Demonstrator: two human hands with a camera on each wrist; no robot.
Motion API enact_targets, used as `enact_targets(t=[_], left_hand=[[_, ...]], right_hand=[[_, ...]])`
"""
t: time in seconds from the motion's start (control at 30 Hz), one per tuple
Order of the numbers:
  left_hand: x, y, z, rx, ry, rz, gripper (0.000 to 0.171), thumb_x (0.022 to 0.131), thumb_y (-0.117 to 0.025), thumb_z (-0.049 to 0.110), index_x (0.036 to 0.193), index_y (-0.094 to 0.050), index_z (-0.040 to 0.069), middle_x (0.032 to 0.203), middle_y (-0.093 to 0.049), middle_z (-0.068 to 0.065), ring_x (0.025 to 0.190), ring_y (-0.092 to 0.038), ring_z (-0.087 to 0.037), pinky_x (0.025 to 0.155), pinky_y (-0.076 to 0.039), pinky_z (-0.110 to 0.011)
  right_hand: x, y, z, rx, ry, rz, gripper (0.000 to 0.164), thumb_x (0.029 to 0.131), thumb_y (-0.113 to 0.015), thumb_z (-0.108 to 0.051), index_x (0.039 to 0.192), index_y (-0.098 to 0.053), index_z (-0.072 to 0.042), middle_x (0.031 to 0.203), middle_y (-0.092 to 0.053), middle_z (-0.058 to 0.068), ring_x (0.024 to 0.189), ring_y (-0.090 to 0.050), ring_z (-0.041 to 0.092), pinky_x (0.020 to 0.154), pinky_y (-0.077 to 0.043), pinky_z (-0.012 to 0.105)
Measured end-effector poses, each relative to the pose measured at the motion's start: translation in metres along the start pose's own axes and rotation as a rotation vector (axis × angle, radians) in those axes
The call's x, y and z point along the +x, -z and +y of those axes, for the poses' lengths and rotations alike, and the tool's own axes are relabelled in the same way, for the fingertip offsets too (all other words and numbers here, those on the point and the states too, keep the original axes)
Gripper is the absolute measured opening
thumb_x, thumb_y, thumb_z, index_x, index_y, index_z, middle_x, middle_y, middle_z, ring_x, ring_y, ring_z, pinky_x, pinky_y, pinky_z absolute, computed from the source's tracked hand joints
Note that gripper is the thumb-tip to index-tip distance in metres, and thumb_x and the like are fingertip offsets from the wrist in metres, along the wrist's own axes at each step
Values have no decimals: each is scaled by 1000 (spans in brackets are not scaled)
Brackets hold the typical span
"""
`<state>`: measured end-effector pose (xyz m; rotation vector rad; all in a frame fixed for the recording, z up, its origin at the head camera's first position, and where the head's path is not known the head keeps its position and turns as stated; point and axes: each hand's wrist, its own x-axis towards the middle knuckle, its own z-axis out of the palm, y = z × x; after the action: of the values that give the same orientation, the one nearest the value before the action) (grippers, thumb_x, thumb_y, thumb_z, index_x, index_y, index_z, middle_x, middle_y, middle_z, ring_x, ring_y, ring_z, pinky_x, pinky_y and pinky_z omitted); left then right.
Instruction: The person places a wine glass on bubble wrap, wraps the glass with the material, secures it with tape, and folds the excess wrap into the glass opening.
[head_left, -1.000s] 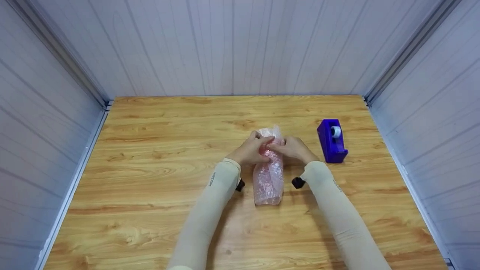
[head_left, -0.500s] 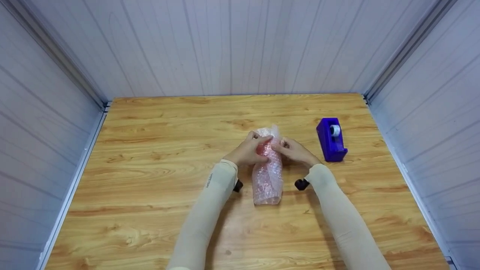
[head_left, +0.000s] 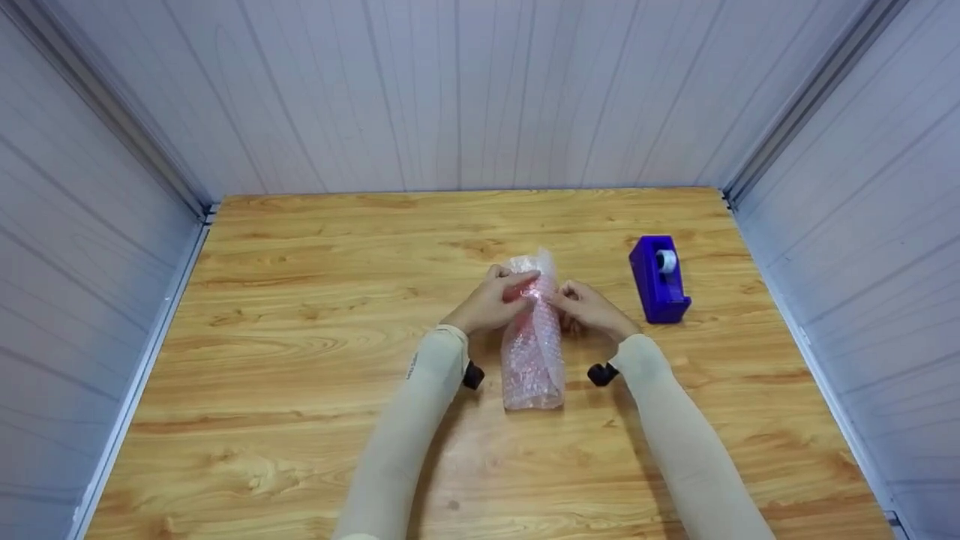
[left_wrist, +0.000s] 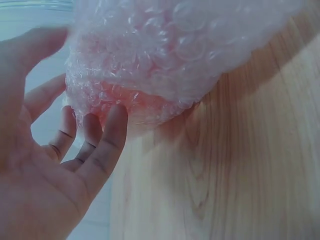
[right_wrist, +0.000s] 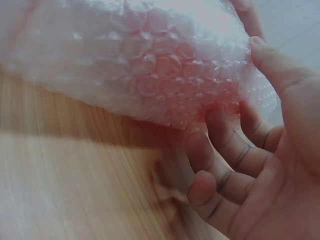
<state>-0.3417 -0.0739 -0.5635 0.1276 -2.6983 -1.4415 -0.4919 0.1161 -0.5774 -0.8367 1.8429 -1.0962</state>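
Observation:
A long bundle of pinkish bubble wrap (head_left: pixel 532 367) lies on the table, its length running away from me. Something red or pink shows through the wrap; its kind cannot be made out. My left hand (head_left: pixel 486 302) holds the bundle's left side near the far end, thumb on top and fingers curled at the side, as the left wrist view shows on the bubble wrap (left_wrist: pixel 165 50). From the right, my right hand (head_left: pixel 595 310) grips the wrap's edge, its thumb (right_wrist: pixel 277 62) on top and curled fingertips against the lower side. A long seam runs along the top.
A blue tape dispenser (head_left: pixel 660 289) with a white roll stands right of my right hand. The wood-grain table (head_left: pixel 300 360) is bounded by pale panel walls (head_left: pixel 465 97) at the back and both sides. Black wrist cameras (head_left: pixel 601 373) hang beneath both wrists.
My right hand has slid slightly toward me along the bundle's right side, its thumb shifting off the middle toward the edge. The left hand stays at nearly the same spot on the wrap.

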Motion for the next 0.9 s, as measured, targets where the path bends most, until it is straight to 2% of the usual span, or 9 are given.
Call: enact_targets(t=[0.17,0.3,0.37,0.47,0.57,0.67,0.77,0.9], left_hand=[[3,-5,-4,-36,12,87,37,102,-59,21,139,-61,19,104,-45,-6,91,-45,-17,74,-45,-27],[4,-7,-6,-83,42,147,37,98,-65,18,135,-60,15,108,-50,-9,93,-50,-21,73,-47,-30],[4,-9,-7,-118,86,184,42,96,-69,20,135,-55,11,111,-51,-12,95,-53,-24,75,-48,-31],[1,-10,-9,-179,196,225,56,92,-73,30,137,-49,6,115,-54,-15,100,-56,-24,78,-51,-32],[-4,-11,-10,-267,318,208,72,91,-72,43,143,-45,2,119,-59,-14,99,-61,-23,78,-55,-34],[-9,-12,-11,-326,380,156,75,91,-68,52,142,-49,1,120,-64,-13,94,-65,-22,77,-57,-36],[-11,-13,-12,-365,391,137,70,92,-65,53,136,-56,0,116,-66,-11,90,-66,-20,77,-57,-37],[-12,-13,-12,-413,382,163,68,91,-68,51,133,-57,-1,112,-66,-10,84,-66,-21,76,-58,-39]], right_hand=[[-1,0,-3,-24,-45,6,41,99,-59,-47,106,-52,-6,88,-64,21,76,-61,38,61,-53,40],[0,1,1,-31,-73,30,52,95,-61,-54,111,-52,-5,92,-66,16,79,-63,29,64,-53,35],[0,1,1,-30,-91,34,59,94,-62,-56,119,-52,-3,96,-67,14,83,-65,27,66,-54,33],[0,1,1,-24,-117,15,71,93,-61,-59,134,-52,-2,102,-69,14,86,-67,24,66,-54,31],[1,0,1,-19,-133,-7,71,93,-59,-61,131,-60,-1,100,-72,14,84,-69,23,62,-53,30],[1,-1,1,-29,-129,-14,65,94,-58,-61,116,-69,-1,93,-73,15,79,-68,23,60,-53,30],[0,-3,-1,-45,-113,-8,62,94,-57,-61,108,-72,-2,87,-72,13,76,-67,24,61,-54,32],[-1,-5,-4,-71,-72,5,63,95,-55,-61,117,-70,-4,85,-72,11,77,-67,30,66,-56,37]])
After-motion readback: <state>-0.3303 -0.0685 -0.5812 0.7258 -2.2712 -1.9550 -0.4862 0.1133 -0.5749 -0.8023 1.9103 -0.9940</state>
